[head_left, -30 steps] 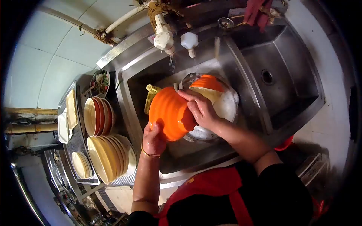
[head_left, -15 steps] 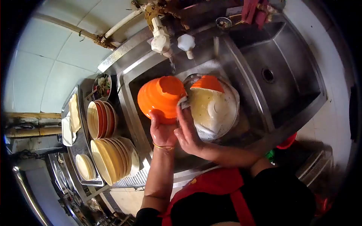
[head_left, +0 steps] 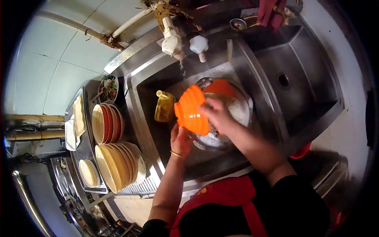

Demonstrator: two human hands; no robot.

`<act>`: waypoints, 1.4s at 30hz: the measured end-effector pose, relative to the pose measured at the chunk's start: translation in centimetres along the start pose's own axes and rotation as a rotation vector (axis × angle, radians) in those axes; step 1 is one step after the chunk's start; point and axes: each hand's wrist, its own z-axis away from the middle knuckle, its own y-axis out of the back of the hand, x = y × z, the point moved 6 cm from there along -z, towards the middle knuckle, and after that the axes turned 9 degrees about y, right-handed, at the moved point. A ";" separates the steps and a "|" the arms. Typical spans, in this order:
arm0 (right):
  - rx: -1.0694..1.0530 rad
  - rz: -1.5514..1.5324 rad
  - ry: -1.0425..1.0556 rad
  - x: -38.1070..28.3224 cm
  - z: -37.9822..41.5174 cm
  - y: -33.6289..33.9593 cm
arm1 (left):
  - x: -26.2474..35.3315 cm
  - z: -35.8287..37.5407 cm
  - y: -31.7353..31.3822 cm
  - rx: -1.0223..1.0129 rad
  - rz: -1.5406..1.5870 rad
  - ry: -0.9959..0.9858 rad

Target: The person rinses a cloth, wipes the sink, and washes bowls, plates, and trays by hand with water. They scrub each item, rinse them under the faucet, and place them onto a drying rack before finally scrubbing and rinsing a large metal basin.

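– Upper left?
– Pale green tiled wall (head_left: 43, 51), thin joints; pipe (head_left: 64, 23) slanting across it.
– Far left?
– Two yellowish poles (head_left: 35, 136), near horizontal.
– Right side?
– Pale surface (head_left: 325, 138), wall or floor unclear.
– Light?
– Wall bright, lower right shadowed.

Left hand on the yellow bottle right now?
No, the left hand supports the orange bowl from below, while the yellow bottle sits apart from it in the sink.
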 end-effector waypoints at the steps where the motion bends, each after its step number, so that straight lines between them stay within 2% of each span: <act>1: -0.077 0.343 0.084 -0.7 0.5 -0.9 | 1.3 1.6 -2.3 -0.032 0.008 -0.113; 2: -0.152 0.685 0.162 -1.1 1.3 -2.1 | 2.1 2.6 -3.8 -0.061 0.015 -0.220; 4: -0.245 0.992 0.310 0.6 3.8 -4.2 | 2.4 2.4 -5.8 -0.078 -0.372 -0.438; 5: -0.334 1.018 0.272 1.6 4.9 -4.7 | 2.4 1.8 -6.1 0.046 -0.407 -0.414; 6: -0.424 1.039 0.235 2.3 5.8 -5.3 | 2.3 0.4 -3.9 0.150 -0.314 -0.320; 7: -0.470 1.071 0.392 2.5 6.7 -5.6 | 3.1 0.6 -3.4 0.114 -0.254 -0.291; 8: -0.499 1.132 0.736 3.4 7.7 -5.0 | 3.9 0.7 -2.7 0.074 -0.199 -0.255; 9: -0.597 1.272 0.878 3.2 8.1 -4.0 | 4.1 -0.4 -0.8 -0.077 -0.189 -0.160; 10: -0.709 1.403 1.021 2.9 8.1 -2.8 | 5.0 1.0 -1.5 -0.151 -0.187 -0.053; 11: -0.718 1.445 1.148 2.1 7.6 -1.5 | 5.8 2.6 -2.2 -0.221 -0.192 0.054; 12: -0.776 1.400 1.237 1.3 7.2 -0.9 | 6.5 3.4 -2.9 -0.260 -0.333 0.020; 14: -0.948 1.487 1.070 1.7 6.9 -1.0 | 6.7 3.6 -4.2 -0.357 -0.218 -0.148; 16: -0.817 1.326 0.983 3.0 6.9 -2.2 | 7.0 4.4 -5.4 -0.316 -0.285 -0.380; 17: -0.519 1.160 1.117 -0.7 7.2 -4.9 | 6.7 5.3 -5.9 -0.217 -0.405 -0.519; 18: -0.510 1.111 0.939 2.6 7.2 -4.5 | 6.2 5.9 -6.4 -0.109 -0.525 -0.651; 19: -0.603 1.107 0.835 3.7 7.0 -5.4 | 6.0 6.4 -6.5 -0.001 -0.641 -0.772; 20: -0.692 1.116 0.726 4.2 7.0 -6.1 | 5.4 6.1 -6.0 -0.033 -0.467 -0.680; 21: -0.610 1.166 0.787 3.2 7.5 -6.4 | 6.0 6.4 -5.5 -0.042 -0.530 -0.710; 24: -0.705 1.280 1.003 0.1 5.3 -7.0 | 9.5 9.1 -4.5 0.024 -0.674 -0.696; 25: -0.659 1.257 1.053 -0.6 4.7 -6.1 | 11.4 9.9 -3.8 0.045 -0.710 -0.863; 26: -0.614 1.235 1.102 -1.2 4.3 -4.8 | 13.1 10.9 -2.6 0.178 -0.735 -0.889; 27: -0.530 1.266 0.948 -0.2 3.5 -2.6 | 14.1 9.9 1.1 0.229 -0.491 -0.841; 28: -0.444 1.295 0.796 0.8 2.8 -0.3 | 15.8 11.1 -0.7 0.101 0.000 -0.663; 29: -0.387 1.251 0.761 -0.5 2.6 -0.4 | 17.9 12.9 -3.0 0.083 0.213 -0.618; 30: -0.335 1.209 0.729 -1.6 2.4 -0.4 | 20.4 12.6 -0.6 0.165 0.228 -0.783; 32: -0.322 1.122 0.702 -0.8 2.4 0.7 | 24.1 11.8 1.3 0.005 0.456 -0.827; 33: -0.311 1.075 0.687 -0.3 2.6 1.2 | 25.6 11.3 2.4 0.038 0.630 -0.790; 34: -0.319 1.065 0.666 0.0 2.9 1.3 | 27.0 10.7 4.1 0.166 0.641 -0.769; 36: -0.320 1.048 0.616 0.5 3.6 1.7 | 28.8 9.7 4.8 0.076 0.744 -0.716; 38: -0.310 1.020 0.604 1.2 3.8 2.4 | 29.2 9.4 5.1 0.106 0.802 -0.710; 40: -0.281 1.044 0.602 1.3 3.8 3.3 | 30.1 8.6 5.0 -0.247 0.576 -0.642; 42: -0.238 1.082 0.474 1.2 3.2 4.4 | 27.7 8.3 4.2 -0.120 0.809 -0.580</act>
